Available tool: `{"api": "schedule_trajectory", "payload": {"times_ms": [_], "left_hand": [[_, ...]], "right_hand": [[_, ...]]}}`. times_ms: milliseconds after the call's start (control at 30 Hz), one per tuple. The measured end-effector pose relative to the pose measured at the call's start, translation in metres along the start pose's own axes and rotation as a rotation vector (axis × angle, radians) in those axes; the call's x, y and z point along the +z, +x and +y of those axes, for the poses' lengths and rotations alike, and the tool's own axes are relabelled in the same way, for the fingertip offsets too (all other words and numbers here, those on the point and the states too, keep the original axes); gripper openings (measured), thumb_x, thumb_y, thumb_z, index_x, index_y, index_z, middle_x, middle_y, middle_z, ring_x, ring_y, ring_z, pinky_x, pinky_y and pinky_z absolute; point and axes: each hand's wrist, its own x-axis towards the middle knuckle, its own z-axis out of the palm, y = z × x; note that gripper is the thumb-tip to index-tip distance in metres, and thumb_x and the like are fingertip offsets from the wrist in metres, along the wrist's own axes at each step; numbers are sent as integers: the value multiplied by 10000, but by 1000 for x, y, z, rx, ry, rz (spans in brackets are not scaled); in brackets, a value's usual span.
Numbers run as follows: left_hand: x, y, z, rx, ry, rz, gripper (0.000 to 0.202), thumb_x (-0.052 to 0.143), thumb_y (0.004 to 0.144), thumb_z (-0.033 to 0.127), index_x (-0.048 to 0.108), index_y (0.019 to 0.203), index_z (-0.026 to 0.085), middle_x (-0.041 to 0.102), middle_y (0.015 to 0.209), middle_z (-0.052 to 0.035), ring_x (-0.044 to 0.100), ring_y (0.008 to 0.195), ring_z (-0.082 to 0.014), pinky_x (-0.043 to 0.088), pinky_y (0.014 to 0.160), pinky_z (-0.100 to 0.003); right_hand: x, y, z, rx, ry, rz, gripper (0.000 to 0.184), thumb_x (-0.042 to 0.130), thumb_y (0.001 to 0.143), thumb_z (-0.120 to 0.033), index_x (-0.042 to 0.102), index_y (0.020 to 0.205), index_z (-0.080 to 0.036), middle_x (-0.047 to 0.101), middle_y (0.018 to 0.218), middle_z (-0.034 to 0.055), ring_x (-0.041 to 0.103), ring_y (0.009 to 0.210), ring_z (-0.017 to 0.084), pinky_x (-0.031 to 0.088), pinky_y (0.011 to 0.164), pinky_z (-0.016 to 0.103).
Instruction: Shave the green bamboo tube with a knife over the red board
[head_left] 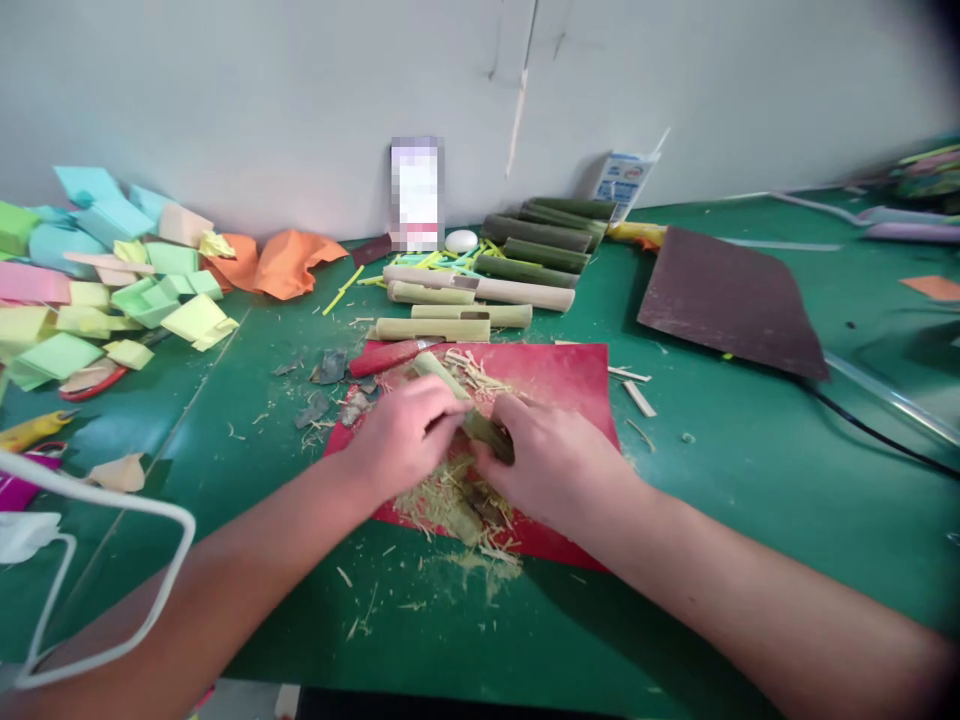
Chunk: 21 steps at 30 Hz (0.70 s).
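Both hands meet over a red mat (562, 375) on the green table. My left hand (401, 435) is closed around a short bamboo stick (439, 373) whose pale peeled end points up and away. My right hand (551, 460) is closed on the stick's darker green lower part (491, 435); whether it also holds a tool is hidden. Pale shavings (450, 500) are heaped on the mat under the hands. A red-handled knife (390, 356) lies on the mat's far left edge, untouched.
Peeled and green bamboo pieces (510, 265) lie in rows behind the mat. A brown sandpaper sheet (727, 300) is at the right with a black cable (870, 430). Coloured paper scraps (112, 280) pile at the left; a white cable (112, 500) loops near left.
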Motion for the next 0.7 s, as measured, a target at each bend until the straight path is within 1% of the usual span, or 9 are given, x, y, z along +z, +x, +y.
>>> {"api": "schedule_trajectory", "payload": {"times_ms": [67, 167, 200, 300, 333, 467, 500, 600, 700], "left_hand": [[0, 0, 1, 14, -2, -4, 142, 525, 857, 134, 655, 912, 149, 657, 881, -68, 617, 812, -146, 517, 739, -289], [-1, -1, 0, 0, 51, 123, 109, 550, 842, 148, 658, 857, 149, 661, 865, -70, 618, 806, -157, 518, 759, -316], [-1, -1, -1, -6, 51, 124, 106, 551, 841, 148, 657, 848, 147, 660, 858, -67, 618, 802, -155, 517, 753, -313], [-1, -2, 0, 16, 4, 1, 139, 529, 855, 138, 656, 908, 155, 661, 876, -63, 619, 810, -142, 514, 738, -286], [-1, -2, -1, 21, 5, -11, 146, 526, 858, 140, 656, 920, 160, 662, 885, -63, 621, 815, -142, 514, 742, -286], [-2, -1, -2, -16, 74, 126, 109, 553, 844, 169, 660, 831, 155, 664, 855, -63, 623, 810, -159, 516, 755, -315], [-1, 0, 0, -20, 66, 106, 109, 552, 845, 168, 658, 825, 152, 661, 846, -62, 622, 799, -157, 517, 739, -309], [1, -2, 7, 0, 1, -27, 134, 531, 853, 140, 658, 894, 154, 655, 868, -62, 618, 792, -141, 515, 714, -277], [2, -3, 7, -10, 9, 20, 141, 552, 840, 143, 663, 925, 162, 658, 891, -60, 620, 825, -143, 515, 757, -284]], "right_hand": [[0, 0, 0, 6, 2, -5, 95, 485, 778, -292, 485, 745, -203, 598, 699, 34, 523, 586, 153, 289, 505, 268], [-1, 0, -1, 23, 5, -15, 115, 477, 790, -310, 483, 740, -206, 596, 687, 31, 505, 554, 146, 275, 484, 269], [-2, 0, -1, 24, 3, -17, 116, 477, 789, -311, 481, 739, -207, 596, 688, 31, 506, 554, 147, 276, 484, 269], [-3, -1, -1, 24, -6, -27, 108, 482, 782, -307, 479, 741, -207, 596, 698, 33, 519, 573, 154, 284, 491, 271], [-3, -1, -1, 27, -8, -29, 108, 481, 782, -308, 481, 744, -206, 596, 698, 33, 521, 573, 156, 282, 489, 272], [-2, -2, -1, 32, -6, -23, 113, 473, 787, -312, 490, 758, -204, 593, 692, 32, 520, 565, 156, 268, 477, 271], [-2, -2, -1, 30, -4, -19, 108, 475, 785, -308, 492, 762, -204, 594, 690, 31, 521, 565, 155, 264, 475, 270], [0, -1, 0, 20, -2, -7, 103, 479, 783, -306, 494, 767, -205, 595, 690, 28, 528, 579, 155, 267, 483, 269], [0, -1, -1, 20, 3, -6, 114, 475, 787, -311, 491, 748, -204, 594, 693, 33, 522, 577, 152, 282, 490, 268]]}}
